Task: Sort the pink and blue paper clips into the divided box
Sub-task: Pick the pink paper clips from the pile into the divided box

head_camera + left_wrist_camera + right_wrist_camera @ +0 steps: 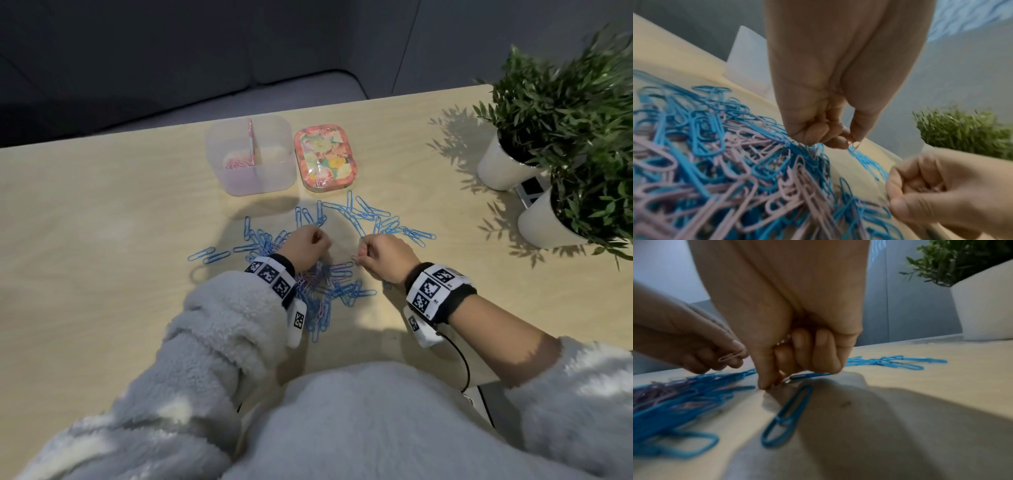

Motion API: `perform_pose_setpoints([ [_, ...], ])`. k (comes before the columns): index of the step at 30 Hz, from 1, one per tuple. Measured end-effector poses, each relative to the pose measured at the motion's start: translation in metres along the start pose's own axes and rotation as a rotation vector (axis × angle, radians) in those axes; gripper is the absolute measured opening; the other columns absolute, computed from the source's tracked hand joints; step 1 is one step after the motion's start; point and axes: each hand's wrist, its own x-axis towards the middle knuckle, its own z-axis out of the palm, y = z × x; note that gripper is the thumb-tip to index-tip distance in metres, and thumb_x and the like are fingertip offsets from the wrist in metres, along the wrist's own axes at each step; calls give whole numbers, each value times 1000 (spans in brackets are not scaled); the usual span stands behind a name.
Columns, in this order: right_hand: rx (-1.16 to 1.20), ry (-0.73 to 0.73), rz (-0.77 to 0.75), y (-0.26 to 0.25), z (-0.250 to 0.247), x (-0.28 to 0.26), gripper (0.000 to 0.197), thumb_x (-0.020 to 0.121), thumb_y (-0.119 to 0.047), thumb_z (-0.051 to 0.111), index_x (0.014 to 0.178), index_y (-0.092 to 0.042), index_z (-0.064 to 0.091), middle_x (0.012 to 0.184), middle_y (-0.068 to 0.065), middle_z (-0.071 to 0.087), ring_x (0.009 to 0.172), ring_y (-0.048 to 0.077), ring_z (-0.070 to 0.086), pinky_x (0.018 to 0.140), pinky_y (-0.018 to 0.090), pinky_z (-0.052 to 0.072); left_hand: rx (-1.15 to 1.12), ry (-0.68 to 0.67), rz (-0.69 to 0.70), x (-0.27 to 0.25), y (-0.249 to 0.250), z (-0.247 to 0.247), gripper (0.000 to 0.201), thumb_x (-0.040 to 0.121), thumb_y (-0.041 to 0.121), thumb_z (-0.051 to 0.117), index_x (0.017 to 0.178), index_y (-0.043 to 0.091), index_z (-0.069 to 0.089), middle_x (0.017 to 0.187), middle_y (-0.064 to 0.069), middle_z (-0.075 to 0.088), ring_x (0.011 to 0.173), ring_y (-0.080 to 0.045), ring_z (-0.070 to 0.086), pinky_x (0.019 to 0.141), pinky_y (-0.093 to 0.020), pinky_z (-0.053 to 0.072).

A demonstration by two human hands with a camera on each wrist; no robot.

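A clear divided box [219,144] stands at the table's far side, with pink clips [236,162] in its left compartment. Blue paper clips [373,216] lie scattered in front of it. A mixed pink and blue pile [735,162] sits under my left wrist. My left hand [853,141] hovers over the pile and pinches one pink clip [854,145] between thumb and forefinger. My right hand [770,384] is curled, its thumb and forefinger tips pressed to the table beside a blue clip [785,415]. Pink clips [786,339] show inside its curled fingers.
A floral tin [325,159] stands right of the box. Two white pots with green plants [503,164] [548,219] occupy the right side of the table. A dark sofa lies beyond the table's far edge.
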Motion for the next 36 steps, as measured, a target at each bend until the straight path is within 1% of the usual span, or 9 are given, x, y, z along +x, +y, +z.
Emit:
perform_pose_setpoints([
  [4,-37,-50,-59,2,-1,4,15,85,-19,52,71,-17,48,71,7,58,71,28,52,66,33,42,-218,-16,-29,0,0,-9,12,95,11,46,88,6,54,72,2,56,48,6,52,44,-2,35],
  [8,-4,-36,-79,6,0,3,13,86,-14,55,77,-15,45,72,8,56,69,27,50,70,34,44,-442,-148,-146,-4,2,-8,20,98,7,37,108,5,55,81,-6,58,44,7,56,44,-8,38],
  [11,7,-27,-56,5,0,1,13,85,-12,58,75,-15,49,71,4,54,71,24,49,69,29,39,-561,-228,-246,-8,8,-7,22,98,14,38,83,11,54,67,-4,47,47,-5,56,45,-18,32],
  [15,66,-66,-28,5,1,3,18,82,-8,51,66,-15,47,62,4,54,61,24,50,62,30,42,-187,-226,-151,-11,6,-3,26,90,29,57,69,16,48,62,1,49,55,-12,45,52,-22,34],
  [18,415,-92,-9,0,-4,5,31,86,-2,45,59,-16,44,54,4,49,40,6,44,46,18,34,227,-147,-43,-15,-3,-1,16,84,27,65,80,13,57,80,-3,61,78,-20,56,70,-29,43],
  [23,985,-76,178,-13,-5,5,18,85,6,40,90,-5,52,58,10,51,32,10,41,37,16,24,444,-101,-38,-18,-16,-8,8,87,13,56,91,7,60,103,-13,65,97,-30,59,82,-37,46],
  [27,522,-84,-34,-16,2,9,19,82,-15,66,67,-17,57,54,-2,47,42,5,40,45,19,32,447,-19,-13,-21,-17,-13,19,93,16,45,97,4,58,100,-15,64,90,-31,60,76,-37,47],
  [30,140,-73,-135,-18,6,11,7,75,-18,71,74,-18,65,61,-13,51,60,7,47,63,24,35,452,-52,19,-28,-13,-5,25,95,22,42,98,4,59,100,-15,64,92,-31,60,78,-37,48],
  [36,-33,-128,-132,-18,5,12,8,81,-21,63,75,-22,57,79,1,59,76,19,51,69,29,39,564,-73,24,-38,-3,17,14,87,22,58,91,9,61,103,-10,61,95,-29,60,79,-38,48],
])
